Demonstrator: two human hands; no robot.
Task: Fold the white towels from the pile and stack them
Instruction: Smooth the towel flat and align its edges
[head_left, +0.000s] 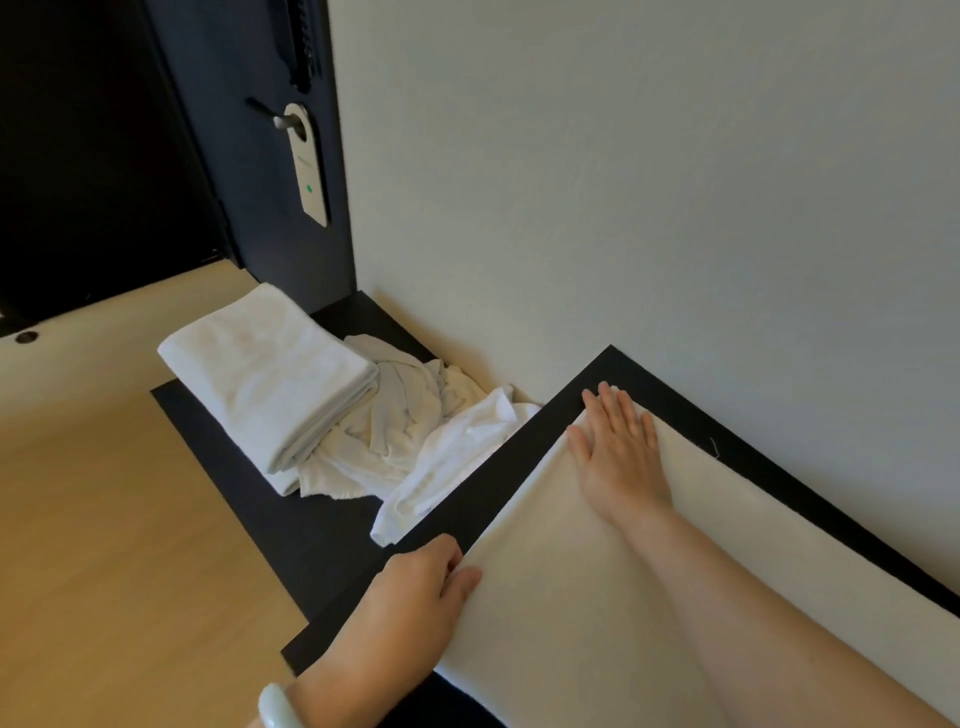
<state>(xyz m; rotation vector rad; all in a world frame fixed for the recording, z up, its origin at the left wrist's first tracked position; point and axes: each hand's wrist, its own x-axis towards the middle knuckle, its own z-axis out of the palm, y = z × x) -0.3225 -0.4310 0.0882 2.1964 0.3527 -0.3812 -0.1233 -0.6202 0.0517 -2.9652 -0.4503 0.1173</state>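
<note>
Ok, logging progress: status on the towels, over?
Left hand pinches towel edge; right hand flat on it. Folded stack begun, pile beside it. Nothing in the way.

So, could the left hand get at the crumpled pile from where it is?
Probably yes. Only dark ledge lies between the left hand and the crumpled pile, whose nearest towel trails toward it. The hand pinches a corner of the spread towel, though, so it must let go first.
</note>
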